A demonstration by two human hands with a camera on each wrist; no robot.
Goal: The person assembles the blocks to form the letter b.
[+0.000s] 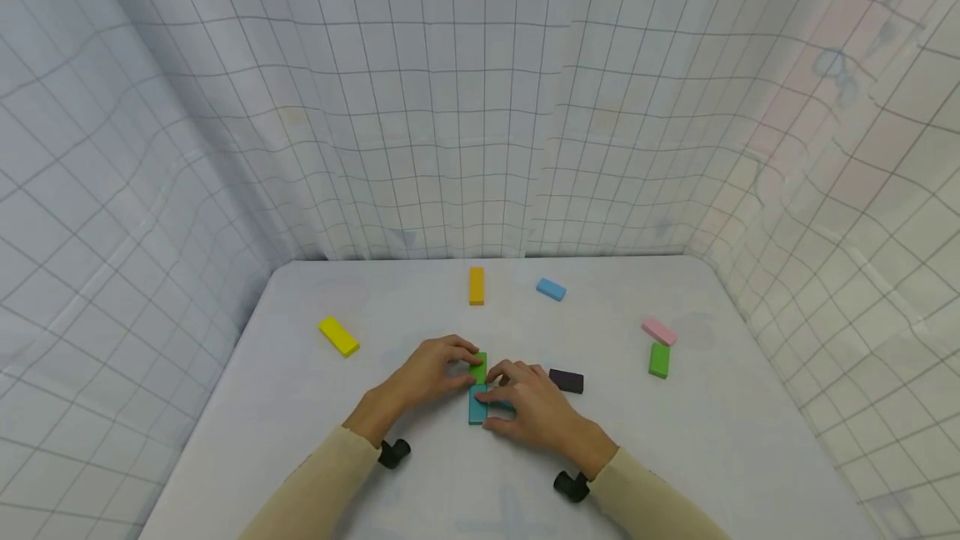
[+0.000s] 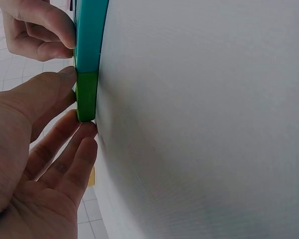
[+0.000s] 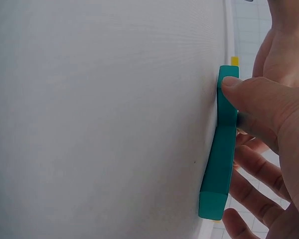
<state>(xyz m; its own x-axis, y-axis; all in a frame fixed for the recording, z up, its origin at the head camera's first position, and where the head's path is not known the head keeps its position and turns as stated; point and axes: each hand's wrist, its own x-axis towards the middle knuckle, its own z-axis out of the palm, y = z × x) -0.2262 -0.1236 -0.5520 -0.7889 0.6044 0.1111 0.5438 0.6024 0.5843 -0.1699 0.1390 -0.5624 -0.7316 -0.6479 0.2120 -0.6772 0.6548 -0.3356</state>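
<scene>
On the white table, a green block (image 1: 480, 370) stands end to end with a teal block (image 1: 476, 413). My left hand (image 1: 433, 372) pinches the green block from its left side, thumb near the joint and fingers around the far end. The right hand (image 1: 538, 413) has its thumb and index finger at the teal block; in the right wrist view the thumb (image 3: 232, 82) presses on its near end. A second teal block (image 3: 219, 159) meets the first at an angle, partly hidden under the right hand in the head view.
Just right of the right hand lies a black block (image 1: 567, 381). Farther off are a yellow block (image 1: 339, 336), an orange block (image 1: 477, 285), a light blue block (image 1: 551, 289), a pink block (image 1: 659, 331) and another green block (image 1: 659, 360). Checked white curtains (image 1: 480, 148) surround the table.
</scene>
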